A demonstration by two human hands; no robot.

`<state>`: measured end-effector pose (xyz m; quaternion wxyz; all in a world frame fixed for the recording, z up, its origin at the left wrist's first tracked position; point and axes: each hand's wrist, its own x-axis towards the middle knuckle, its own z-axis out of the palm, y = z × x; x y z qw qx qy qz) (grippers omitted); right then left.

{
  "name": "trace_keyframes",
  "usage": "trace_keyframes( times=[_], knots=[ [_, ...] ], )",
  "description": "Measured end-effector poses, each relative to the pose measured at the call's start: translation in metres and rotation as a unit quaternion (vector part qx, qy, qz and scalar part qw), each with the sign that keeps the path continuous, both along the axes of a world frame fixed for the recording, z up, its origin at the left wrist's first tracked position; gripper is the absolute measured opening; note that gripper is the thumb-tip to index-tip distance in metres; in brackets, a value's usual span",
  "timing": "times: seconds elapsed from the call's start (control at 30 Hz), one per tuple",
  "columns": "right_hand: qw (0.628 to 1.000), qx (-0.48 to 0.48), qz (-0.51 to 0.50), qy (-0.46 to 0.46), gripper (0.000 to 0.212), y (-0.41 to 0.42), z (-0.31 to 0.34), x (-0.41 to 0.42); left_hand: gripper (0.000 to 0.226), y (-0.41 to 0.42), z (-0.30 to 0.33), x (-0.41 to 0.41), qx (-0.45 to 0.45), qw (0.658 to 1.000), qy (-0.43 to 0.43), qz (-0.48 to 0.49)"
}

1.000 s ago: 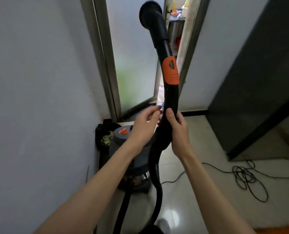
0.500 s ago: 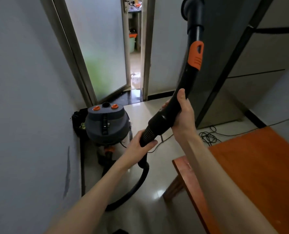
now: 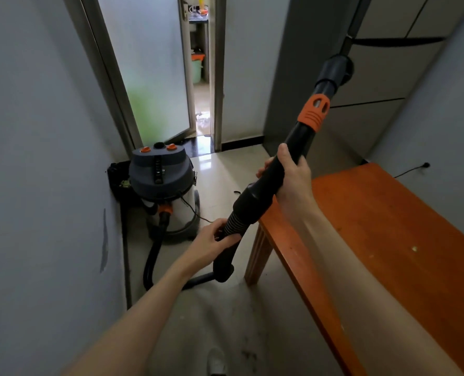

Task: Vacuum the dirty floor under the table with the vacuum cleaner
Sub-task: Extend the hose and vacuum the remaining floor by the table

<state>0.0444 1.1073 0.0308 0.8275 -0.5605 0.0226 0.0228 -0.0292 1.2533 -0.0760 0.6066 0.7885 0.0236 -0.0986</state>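
Note:
A black vacuum wand [image 3: 304,137] with an orange collar slants up to the right, its open end high near the dark cabinet. My right hand [image 3: 293,177] grips the wand's lower part. My left hand [image 3: 214,240] holds the ribbed hose [image 3: 222,264] just below the wand. The hose loops down across the floor to the grey canister vacuum [image 3: 161,185] with orange knobs, standing by the left wall. The orange-brown wooden table [image 3: 382,240] stands at the right, one leg beside the hose. Dark specks lie on the pale floor [image 3: 233,329] near me.
A grey wall runs along the left. A frosted-glass door [image 3: 149,69] stands ajar behind the vacuum, with a room beyond. A tall dark cabinet [image 3: 301,63] stands behind the table. A thin black power cord [image 3: 198,215] trails from the canister. My shoe [image 3: 216,362] shows at the bottom.
The wand has swung right and lower, from upright by the door to slanting over the table's corner. My left hand moved down onto the ribbed hose. The view turned right, showing the table.

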Motion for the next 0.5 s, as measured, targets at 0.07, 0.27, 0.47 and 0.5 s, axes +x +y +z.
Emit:
trace_keyframes(
  times=[0.07, 0.27, 0.47, 0.5],
  knots=[
    [1.0, -0.002, -0.016, 0.003, 0.027, -0.008, -0.007, -0.033, 0.028, -0.007, -0.014, -0.035, -0.008, 1.0, 0.021, -0.02],
    [0.999, -0.02, 0.009, 0.047, 0.021, -0.044, -0.038, -0.127, 0.033, -0.047, -0.041, -0.145, -0.04, 0.991, 0.113, -0.056],
    [0.991, -0.03, 0.102, 0.083, 0.007, -0.076, -0.061, -0.201, 0.06, -0.084, -0.052, -0.238, -0.036, 0.991, 0.116, -0.055],
    [0.987, -0.028, 0.122, 0.098, 0.007, -0.08, -0.067, -0.211, 0.071, -0.09, -0.056, -0.253, -0.032, 0.992, 0.114, -0.052]
  ],
)
